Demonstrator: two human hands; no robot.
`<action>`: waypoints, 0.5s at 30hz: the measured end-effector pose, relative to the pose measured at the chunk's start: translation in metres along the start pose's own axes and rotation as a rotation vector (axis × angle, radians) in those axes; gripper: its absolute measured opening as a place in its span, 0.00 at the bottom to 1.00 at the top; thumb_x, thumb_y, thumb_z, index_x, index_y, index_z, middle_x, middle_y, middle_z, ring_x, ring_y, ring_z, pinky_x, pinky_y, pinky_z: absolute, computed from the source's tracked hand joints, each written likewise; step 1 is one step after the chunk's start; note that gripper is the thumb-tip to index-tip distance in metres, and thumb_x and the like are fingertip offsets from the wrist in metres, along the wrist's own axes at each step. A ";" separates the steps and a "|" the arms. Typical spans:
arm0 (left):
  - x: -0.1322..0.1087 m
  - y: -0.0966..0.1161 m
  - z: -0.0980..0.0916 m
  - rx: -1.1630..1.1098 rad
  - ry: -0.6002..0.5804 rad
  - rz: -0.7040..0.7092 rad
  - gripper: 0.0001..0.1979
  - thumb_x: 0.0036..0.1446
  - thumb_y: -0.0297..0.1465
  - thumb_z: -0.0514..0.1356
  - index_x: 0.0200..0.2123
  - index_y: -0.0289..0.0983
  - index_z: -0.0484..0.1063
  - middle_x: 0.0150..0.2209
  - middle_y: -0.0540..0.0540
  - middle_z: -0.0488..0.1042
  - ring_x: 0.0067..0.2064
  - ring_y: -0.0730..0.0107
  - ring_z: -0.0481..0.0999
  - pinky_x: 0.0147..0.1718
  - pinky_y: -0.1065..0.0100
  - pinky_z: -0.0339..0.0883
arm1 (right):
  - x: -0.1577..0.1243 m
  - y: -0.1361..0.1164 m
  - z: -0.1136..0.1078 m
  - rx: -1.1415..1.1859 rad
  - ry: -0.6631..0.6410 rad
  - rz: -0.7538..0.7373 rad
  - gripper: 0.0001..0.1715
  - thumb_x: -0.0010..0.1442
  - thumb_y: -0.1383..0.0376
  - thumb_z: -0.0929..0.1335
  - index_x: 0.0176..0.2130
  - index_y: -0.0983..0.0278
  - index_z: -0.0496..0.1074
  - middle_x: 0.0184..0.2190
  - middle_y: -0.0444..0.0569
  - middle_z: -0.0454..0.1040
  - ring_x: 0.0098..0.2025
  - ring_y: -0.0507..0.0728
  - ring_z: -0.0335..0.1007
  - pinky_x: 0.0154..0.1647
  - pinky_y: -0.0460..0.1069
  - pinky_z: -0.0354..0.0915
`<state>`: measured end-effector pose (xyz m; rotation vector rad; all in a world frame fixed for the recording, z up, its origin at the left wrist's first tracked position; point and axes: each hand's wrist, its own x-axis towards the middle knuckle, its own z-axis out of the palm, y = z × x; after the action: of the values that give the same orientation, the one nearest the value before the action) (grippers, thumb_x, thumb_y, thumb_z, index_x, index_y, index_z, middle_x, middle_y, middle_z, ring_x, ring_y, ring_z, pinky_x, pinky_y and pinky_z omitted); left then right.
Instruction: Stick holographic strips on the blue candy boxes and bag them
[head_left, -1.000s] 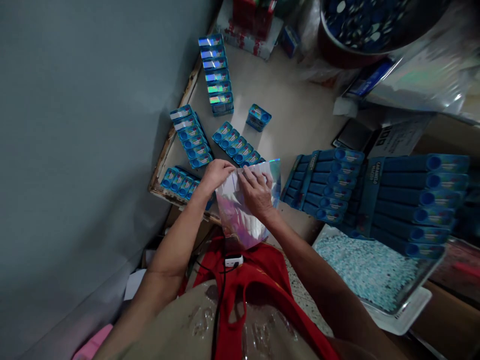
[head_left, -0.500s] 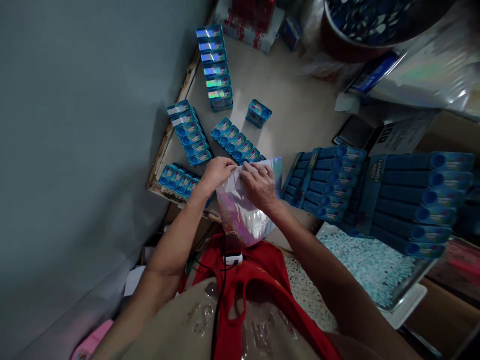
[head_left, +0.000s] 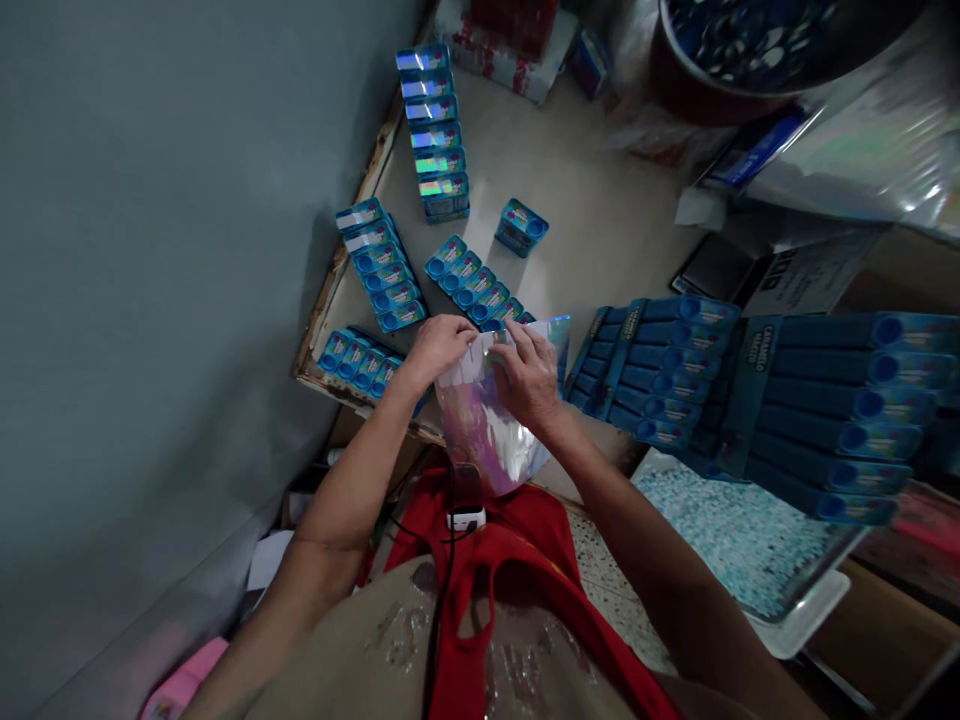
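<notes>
Both my hands hold a shiny iridescent plastic bag (head_left: 487,430) above the near edge of the table (head_left: 600,230). My left hand (head_left: 437,345) pinches the bag's top left edge with closed fingers. My right hand (head_left: 529,378) grips the top edge beside it, fingers curled over the film. Just beyond the hands lies a row of small blue boxes (head_left: 474,288). What is inside the bag cannot be made out.
More rows of small blue boxes (head_left: 435,135) lie at the table's left and far side, one loose box (head_left: 521,228) apart. Stacks of long blue cartons (head_left: 750,390) stand at right over a tray of pale blue pieces (head_left: 735,540). A grey wall (head_left: 165,250) is on the left.
My hands have stayed on the bag's top edge, the right hand shifting slightly right along it. The view has drifted a little.
</notes>
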<state>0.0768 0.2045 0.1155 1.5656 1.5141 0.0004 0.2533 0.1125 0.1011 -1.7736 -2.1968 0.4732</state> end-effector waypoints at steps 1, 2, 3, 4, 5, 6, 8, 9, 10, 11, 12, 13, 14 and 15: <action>-0.001 0.001 -0.001 0.005 -0.010 0.000 0.14 0.62 0.31 0.59 0.42 0.38 0.87 0.43 0.42 0.86 0.45 0.60 0.82 0.45 0.67 0.69 | 0.003 0.002 0.001 -0.002 -0.019 -0.015 0.14 0.74 0.63 0.64 0.49 0.61 0.79 0.67 0.57 0.72 0.69 0.66 0.66 0.68 0.63 0.60; -0.001 0.002 -0.002 0.011 -0.017 -0.003 0.14 0.63 0.31 0.59 0.42 0.37 0.87 0.44 0.42 0.86 0.45 0.60 0.82 0.46 0.67 0.69 | 0.004 0.004 0.003 -0.002 -0.037 -0.033 0.15 0.74 0.63 0.63 0.49 0.60 0.79 0.66 0.56 0.73 0.68 0.65 0.67 0.69 0.64 0.59; -0.001 0.002 -0.002 0.015 -0.020 -0.006 0.15 0.63 0.31 0.59 0.43 0.37 0.86 0.45 0.42 0.86 0.46 0.59 0.82 0.46 0.67 0.69 | 0.005 0.005 0.005 0.000 -0.050 -0.050 0.15 0.74 0.63 0.63 0.50 0.60 0.78 0.66 0.55 0.74 0.68 0.64 0.67 0.70 0.64 0.58; -0.002 0.002 -0.002 0.017 -0.019 -0.013 0.15 0.63 0.31 0.59 0.43 0.37 0.86 0.45 0.41 0.86 0.47 0.59 0.82 0.46 0.67 0.69 | 0.005 0.005 0.006 -0.001 -0.053 -0.065 0.16 0.75 0.64 0.62 0.50 0.60 0.78 0.66 0.55 0.74 0.68 0.64 0.68 0.71 0.64 0.57; -0.002 0.002 -0.002 0.020 -0.018 -0.025 0.15 0.63 0.31 0.59 0.43 0.37 0.86 0.45 0.41 0.86 0.47 0.59 0.82 0.46 0.67 0.69 | 0.003 0.005 0.008 -0.003 -0.048 -0.080 0.17 0.75 0.65 0.61 0.51 0.61 0.78 0.66 0.55 0.73 0.68 0.63 0.68 0.73 0.64 0.55; -0.002 0.001 -0.002 0.020 -0.016 -0.040 0.15 0.63 0.31 0.59 0.44 0.37 0.86 0.46 0.41 0.86 0.47 0.59 0.82 0.46 0.67 0.70 | 0.001 0.005 0.009 -0.006 -0.040 -0.093 0.18 0.75 0.66 0.61 0.52 0.61 0.78 0.66 0.55 0.73 0.69 0.63 0.68 0.74 0.65 0.54; -0.002 0.000 -0.001 0.012 -0.017 -0.065 0.15 0.63 0.31 0.59 0.44 0.37 0.86 0.45 0.41 0.86 0.46 0.60 0.82 0.46 0.67 0.70 | -0.006 0.003 0.011 -0.009 -0.035 -0.112 0.20 0.75 0.67 0.60 0.56 0.62 0.77 0.67 0.56 0.72 0.69 0.64 0.67 0.76 0.67 0.51; -0.002 0.000 -0.002 0.006 -0.020 -0.069 0.15 0.63 0.31 0.59 0.44 0.37 0.86 0.45 0.41 0.86 0.46 0.60 0.82 0.45 0.67 0.70 | -0.008 0.001 0.011 -0.010 -0.035 -0.113 0.21 0.74 0.68 0.60 0.58 0.62 0.76 0.67 0.57 0.72 0.70 0.64 0.67 0.76 0.68 0.50; -0.002 0.000 -0.002 0.002 -0.025 -0.066 0.15 0.63 0.31 0.59 0.44 0.37 0.86 0.45 0.41 0.86 0.46 0.60 0.82 0.45 0.67 0.70 | -0.011 0.000 0.011 -0.013 -0.036 -0.108 0.21 0.74 0.68 0.60 0.59 0.62 0.75 0.68 0.57 0.71 0.71 0.64 0.66 0.77 0.69 0.49; -0.002 0.001 -0.003 -0.001 -0.030 -0.058 0.15 0.63 0.31 0.59 0.44 0.37 0.86 0.46 0.41 0.86 0.46 0.60 0.82 0.45 0.67 0.70 | -0.013 -0.001 0.011 -0.018 -0.032 -0.100 0.22 0.74 0.69 0.60 0.59 0.62 0.75 0.68 0.57 0.70 0.72 0.65 0.63 0.77 0.71 0.48; -0.002 0.002 -0.004 -0.002 -0.037 -0.049 0.15 0.63 0.31 0.59 0.44 0.37 0.86 0.45 0.41 0.86 0.46 0.60 0.82 0.45 0.67 0.69 | -0.013 -0.001 0.011 -0.024 -0.026 -0.092 0.22 0.74 0.69 0.60 0.59 0.62 0.75 0.69 0.57 0.69 0.74 0.66 0.60 0.77 0.72 0.47; -0.003 0.003 -0.004 -0.001 -0.046 -0.042 0.15 0.63 0.31 0.59 0.44 0.37 0.86 0.45 0.41 0.86 0.45 0.60 0.82 0.44 0.67 0.69 | -0.013 -0.001 0.010 -0.029 -0.016 -0.086 0.21 0.74 0.69 0.60 0.59 0.61 0.75 0.71 0.56 0.67 0.76 0.66 0.57 0.77 0.72 0.47; -0.003 0.004 -0.005 -0.001 -0.055 -0.035 0.15 0.63 0.31 0.59 0.44 0.37 0.86 0.44 0.42 0.86 0.44 0.60 0.82 0.44 0.67 0.69 | -0.013 -0.001 0.010 -0.032 -0.005 -0.082 0.21 0.74 0.69 0.60 0.58 0.61 0.75 0.72 0.56 0.65 0.77 0.67 0.54 0.76 0.73 0.47; -0.003 0.005 -0.006 0.000 -0.063 -0.029 0.15 0.63 0.30 0.59 0.43 0.37 0.86 0.44 0.42 0.86 0.43 0.61 0.82 0.43 0.67 0.69 | -0.011 -0.001 0.010 -0.032 0.003 -0.079 0.20 0.74 0.69 0.60 0.57 0.61 0.76 0.72 0.55 0.65 0.77 0.67 0.52 0.76 0.73 0.48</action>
<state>0.0768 0.2064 0.1242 1.5295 1.4868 -0.0647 0.2510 0.1007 0.0920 -1.6941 -2.2750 0.4189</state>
